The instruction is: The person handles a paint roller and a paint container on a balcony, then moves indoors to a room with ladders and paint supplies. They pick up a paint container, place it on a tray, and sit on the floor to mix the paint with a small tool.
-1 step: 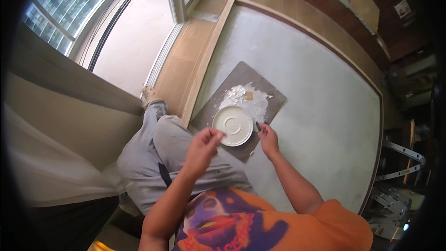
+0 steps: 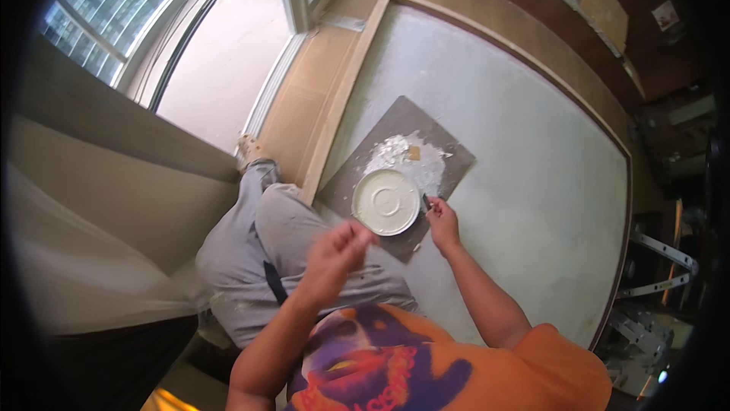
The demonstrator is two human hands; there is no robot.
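A round, cream-white lid-like disc (image 2: pixel 386 203) with a raised rim and a ring at its middle rests on a dark square board (image 2: pixel 346 183). White paste (image 2: pixel 388 154) is smeared and heaped on the board beyond the disc, with a small tan square piece (image 2: pixel 414 153) in it. My right hand (image 2: pixel 443 228) is closed round a small dark strip (image 2: pixel 426 202), perhaps a tool's handle, at the disc's right edge. Close to the disc's near-left rim, my left hand (image 2: pixel 334 257) is curled with its fingertips together, blurred by motion; what it may hold cannot be made out.
The board lies on a large pale panel (image 2: pixel 525 160) edged by a wooden frame (image 2: pixel 346 84). My grey-trousered leg (image 2: pixel 293 217) is at the left, beside a curtain (image 2: pixel 99 206). A metal ladder (image 2: pixel 658 289) stands at the right, a window (image 2: pixel 114 12) at the upper left.
My left hand has shifted slightly lower and is more blurred. The view has moved a little; the right hand stays by the disc's right edge.
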